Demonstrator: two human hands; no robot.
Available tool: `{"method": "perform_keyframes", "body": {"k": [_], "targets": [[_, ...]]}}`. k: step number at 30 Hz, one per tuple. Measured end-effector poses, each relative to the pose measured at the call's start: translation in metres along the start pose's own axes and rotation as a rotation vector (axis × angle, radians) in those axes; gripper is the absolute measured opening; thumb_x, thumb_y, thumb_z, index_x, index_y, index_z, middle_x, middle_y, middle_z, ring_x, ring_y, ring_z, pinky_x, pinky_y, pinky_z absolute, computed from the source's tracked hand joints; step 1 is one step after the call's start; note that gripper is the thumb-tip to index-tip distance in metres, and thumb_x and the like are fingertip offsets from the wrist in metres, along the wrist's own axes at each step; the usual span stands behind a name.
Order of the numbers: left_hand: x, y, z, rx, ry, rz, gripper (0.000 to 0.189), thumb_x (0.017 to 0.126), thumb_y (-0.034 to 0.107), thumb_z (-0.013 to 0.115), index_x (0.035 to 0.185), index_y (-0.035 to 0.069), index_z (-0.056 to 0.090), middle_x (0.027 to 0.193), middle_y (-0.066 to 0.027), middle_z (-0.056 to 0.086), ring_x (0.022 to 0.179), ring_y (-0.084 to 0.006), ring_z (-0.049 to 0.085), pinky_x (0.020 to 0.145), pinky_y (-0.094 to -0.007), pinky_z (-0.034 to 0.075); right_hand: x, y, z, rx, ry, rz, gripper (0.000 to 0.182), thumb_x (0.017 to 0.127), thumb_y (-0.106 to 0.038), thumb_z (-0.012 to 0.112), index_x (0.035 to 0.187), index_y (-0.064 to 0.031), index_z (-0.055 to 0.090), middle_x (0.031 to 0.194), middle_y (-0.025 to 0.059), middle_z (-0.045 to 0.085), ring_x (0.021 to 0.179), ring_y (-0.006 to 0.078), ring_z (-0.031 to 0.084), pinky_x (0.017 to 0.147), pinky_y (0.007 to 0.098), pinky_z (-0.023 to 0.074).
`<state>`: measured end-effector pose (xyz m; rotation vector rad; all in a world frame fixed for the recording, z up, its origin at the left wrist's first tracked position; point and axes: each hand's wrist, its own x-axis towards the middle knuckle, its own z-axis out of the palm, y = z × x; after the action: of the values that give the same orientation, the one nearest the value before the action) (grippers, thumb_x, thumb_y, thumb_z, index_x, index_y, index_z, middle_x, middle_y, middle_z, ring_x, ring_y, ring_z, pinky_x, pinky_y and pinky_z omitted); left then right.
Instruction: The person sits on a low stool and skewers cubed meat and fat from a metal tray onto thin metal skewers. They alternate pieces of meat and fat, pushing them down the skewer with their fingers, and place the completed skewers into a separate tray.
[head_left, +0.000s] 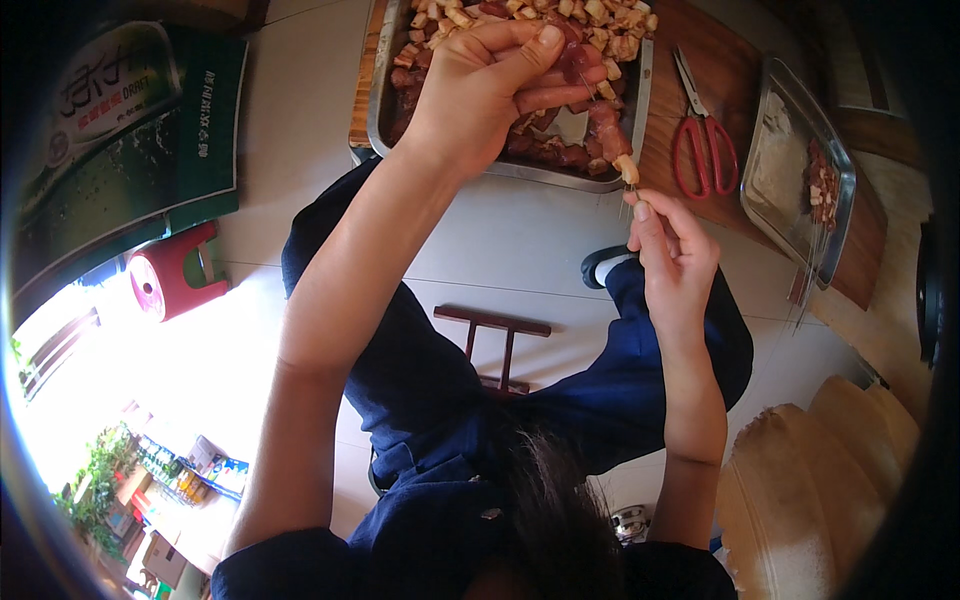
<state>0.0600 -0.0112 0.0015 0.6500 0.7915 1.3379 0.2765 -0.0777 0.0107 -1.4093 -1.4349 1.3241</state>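
Observation:
My left hand (517, 71) pinches a dark red piece of raw meat (574, 61) between thumb and fingers, at the tip of a thin metal skewer (587, 87). Farther down the skewer sit threaded meat pieces (609, 131) and a pale, fatty chunk (625, 169). My right hand (675, 247) grips the skewer just below that chunk, with the thin ends of metal showing at the fingertips. Beneath my left hand lies a metal tray (480, 166) of cut meat, pale cubes (622, 45) at the far side and redder pieces (551, 154) nearer me.
Red-handled scissors (703, 146) lie on the wooden board (667, 90) right of the tray. Beyond them, a smaller metal tray (780, 142) holds filled skewers (821, 187), their metal ends overhanging its near edge. A red plastic stool (176, 274) and a green carton (127, 112) are at left.

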Motion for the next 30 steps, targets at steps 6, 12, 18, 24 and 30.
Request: {"method": "perform_keyframes", "body": {"k": [6, 12, 18, 24, 30], "targets": [[-0.01, -0.017, 0.015, 0.138, 0.058, -0.074, 0.02, 0.093, 0.016, 0.058, 0.104, 0.0, 0.062, 0.098, -0.0111, 0.067, 0.088, -0.019, 0.067, 0.077, -0.0289, 0.057, 0.0, -0.002, 0.001, 0.065, -0.003, 0.045, 0.015, 0.091, -0.004, 0.057, 0.103, 0.0039, 0.063, 0.071, -0.0006, 0.056, 0.06, 0.0022, 0.047, 0.05, 0.0159, 0.0354], [-0.017, -0.019, 0.026, -0.004, -0.056, -0.201, 0.023, 0.09, 0.012, 0.061, 0.11, 0.001, 0.061, 0.102, -0.009, 0.067, 0.092, -0.0179, 0.066, 0.081, -0.028, 0.055, 0.006, -0.01, -0.004, 0.256, -0.069, 0.235, 0.016, 0.093, -0.013, 0.058, 0.099, 0.0003, 0.064, 0.065, -0.0009, 0.053, 0.054, 0.0014, 0.04, 0.047, 0.0158, 0.0284], [-0.018, -0.026, 0.024, 0.07, -0.099, -0.212, 0.03, 0.088, 0.01, 0.063, 0.117, 0.002, 0.058, 0.106, -0.0091, 0.066, 0.094, -0.0168, 0.065, 0.083, -0.0283, 0.054, 0.008, -0.014, -0.001, 0.39, -0.087, 0.33, 0.014, 0.092, -0.014, 0.058, 0.095, -0.0011, 0.062, 0.063, -0.0011, 0.052, 0.051, 0.0014, 0.038, 0.044, 0.0165, 0.0249], [-0.021, -0.027, 0.033, 0.032, -0.074, -0.231, 0.033, 0.085, 0.009, 0.067, 0.114, -0.005, 0.057, 0.106, -0.0139, 0.065, 0.096, -0.0182, 0.064, 0.085, -0.0286, 0.052, 0.008, -0.013, 0.0, 0.4, -0.021, 0.314, 0.013, 0.092, -0.014, 0.059, 0.094, -0.0015, 0.062, 0.063, -0.0011, 0.052, 0.051, 0.0016, 0.039, 0.045, 0.0165, 0.0258], [-0.021, -0.027, 0.029, 0.162, -0.19, -0.255, 0.049, 0.089, 0.015, 0.063, 0.129, -0.007, 0.044, 0.127, -0.019, 0.054, 0.116, -0.0262, 0.055, 0.099, -0.0367, 0.046, 0.039, 0.028, -0.068, -0.323, 0.517, -0.168, 0.012, 0.089, -0.013, 0.06, 0.093, -0.0027, 0.063, 0.072, 0.0058, 0.063, 0.064, 0.0135, 0.061, 0.058, 0.0254, 0.0456]]}}
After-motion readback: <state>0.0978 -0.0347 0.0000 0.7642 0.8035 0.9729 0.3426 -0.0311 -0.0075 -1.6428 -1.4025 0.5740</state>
